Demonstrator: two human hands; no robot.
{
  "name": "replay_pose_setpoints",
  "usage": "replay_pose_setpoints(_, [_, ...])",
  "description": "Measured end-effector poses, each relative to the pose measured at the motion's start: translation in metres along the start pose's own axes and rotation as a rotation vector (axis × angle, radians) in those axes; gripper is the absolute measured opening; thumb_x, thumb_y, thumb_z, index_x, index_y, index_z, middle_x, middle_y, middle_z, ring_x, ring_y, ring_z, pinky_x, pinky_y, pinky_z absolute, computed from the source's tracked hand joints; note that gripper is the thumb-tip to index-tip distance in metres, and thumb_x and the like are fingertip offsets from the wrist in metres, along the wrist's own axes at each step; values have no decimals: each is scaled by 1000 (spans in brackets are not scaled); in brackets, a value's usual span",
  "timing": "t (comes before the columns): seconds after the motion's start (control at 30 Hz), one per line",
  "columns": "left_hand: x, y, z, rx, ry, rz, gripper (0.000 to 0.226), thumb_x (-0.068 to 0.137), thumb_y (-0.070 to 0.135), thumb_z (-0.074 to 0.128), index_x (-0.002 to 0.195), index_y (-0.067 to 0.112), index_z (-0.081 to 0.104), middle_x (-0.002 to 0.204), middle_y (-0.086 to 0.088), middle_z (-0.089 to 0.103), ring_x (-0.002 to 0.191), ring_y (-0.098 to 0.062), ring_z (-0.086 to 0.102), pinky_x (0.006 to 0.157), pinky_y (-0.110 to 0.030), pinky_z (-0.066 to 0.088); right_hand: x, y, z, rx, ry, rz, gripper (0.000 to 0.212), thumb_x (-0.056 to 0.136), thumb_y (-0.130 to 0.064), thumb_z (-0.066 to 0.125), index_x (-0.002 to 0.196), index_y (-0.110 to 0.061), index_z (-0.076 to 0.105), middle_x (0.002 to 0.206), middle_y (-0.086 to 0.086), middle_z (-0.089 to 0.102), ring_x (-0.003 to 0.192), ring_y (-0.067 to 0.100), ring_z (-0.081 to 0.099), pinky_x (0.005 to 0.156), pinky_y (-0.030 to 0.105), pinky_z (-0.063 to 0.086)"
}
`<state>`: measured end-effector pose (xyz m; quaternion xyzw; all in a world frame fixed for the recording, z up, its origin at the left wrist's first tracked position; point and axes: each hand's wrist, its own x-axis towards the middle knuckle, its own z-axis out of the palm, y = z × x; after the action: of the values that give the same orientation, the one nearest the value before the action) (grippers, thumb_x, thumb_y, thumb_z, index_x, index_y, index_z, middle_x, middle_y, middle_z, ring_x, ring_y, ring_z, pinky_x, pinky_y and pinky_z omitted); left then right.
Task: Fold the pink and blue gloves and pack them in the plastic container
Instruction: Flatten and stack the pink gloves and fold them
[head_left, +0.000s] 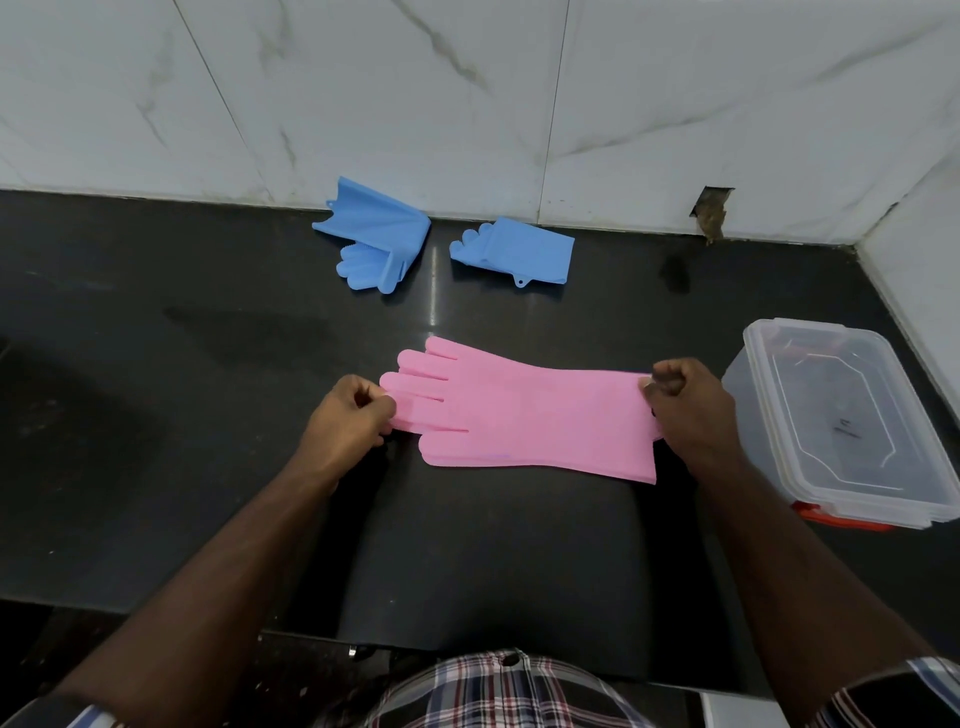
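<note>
The left hand (353, 410) pinches the fingertips of the pink gloves (524, 415), while the right hand (685, 405), knuckles up, grips their cuff end. They lie flat, stacked, on the black tabletop (156, 415). Two folded blue gloves (379, 239) sit near the wall; the lidded plastic container (852, 421) stands just right.

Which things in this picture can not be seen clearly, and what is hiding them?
- Head view: pink gloves, how many lie stacked; the top layer covers the rest.
- Cuff corner under the right hand; fingertips under the left hand.
- Plastic container: contents blurred behind the lid.
</note>
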<state>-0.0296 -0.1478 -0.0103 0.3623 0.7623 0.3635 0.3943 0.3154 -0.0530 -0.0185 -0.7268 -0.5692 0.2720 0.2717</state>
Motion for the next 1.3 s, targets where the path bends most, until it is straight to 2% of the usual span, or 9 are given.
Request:
replay_pose_setpoints(0.13, [0,1,-1,48,-33,18,17,92,20,66,106,15,58,99,-5,69,82,-15,66,71,-32,56,-12,-7,-6,-160,-41,-187,23,89,-20,70,111,-15,67,103,3,64,87,14,58,81,28,44])
replay_pose_setpoints(0.3, [-7,-6,-2,57,-66,73,28,82,6,71,105,16,57,105,-3,69,88,-21,68,72,-34,55,-45,-16,3,-235,-446,-437,15,89,-23,69,103,-24,74,101,-10,66,83,-2,54,73,11,38])
replay_pose_setpoints(0.37, [-8,-7,-3,80,-57,104,32,82,2,72,105,16,56,105,0,68,93,-25,68,75,-35,56,-54,-17,11,-279,-505,-502,20,90,-25,67,109,-26,73,105,-8,64,92,2,55,81,17,43])
replay_pose_setpoints(0.5, [-5,-11,-2,198,-12,170,30,84,9,75,105,19,56,102,9,66,97,-11,64,90,-35,53,-60,-15,17,-392,-486,-598,24,95,-18,56,112,-23,72,111,-4,65,106,17,54,92,32,44])
replay_pose_setpoints(0.73, [-5,-12,-2,235,18,214,20,89,12,70,98,24,57,97,8,68,93,-11,64,89,-38,54,-67,-9,13,-453,-281,-772,25,85,-3,61,96,-22,73,99,-4,69,89,21,57,71,39,51])
replay_pose_setpoints(0.93, [-8,-10,-3,188,14,155,21,91,4,58,98,24,61,96,10,71,93,-11,67,88,-37,56,-72,-3,14,-458,-381,-781,22,95,-22,53,107,-26,71,109,-8,66,99,18,54,84,37,46])
replay_pose_setpoints(1.0, [-10,-9,-2,155,43,121,16,94,12,57,97,26,63,92,9,71,90,-14,68,85,-38,55,-74,-3,14,-410,-369,-742,24,97,-27,52,112,-26,71,110,-9,66,102,16,54,88,33,45])
replay_pose_setpoints(1.17, [-12,-8,0,109,62,97,13,99,29,53,95,25,65,91,4,70,87,-16,66,86,-42,55,-75,-2,17,-417,-361,-711,27,96,-27,55,118,-27,70,111,-5,64,100,18,54,85,34,46])
replay_pose_setpoints(1.3, [-13,-9,-1,72,51,93,18,99,28,50,94,25,67,98,7,69,94,-17,66,88,-43,55,-77,0,19,-451,-386,-697,25,94,-24,56,113,-27,73,109,-5,64,98,19,54,84,37,48])
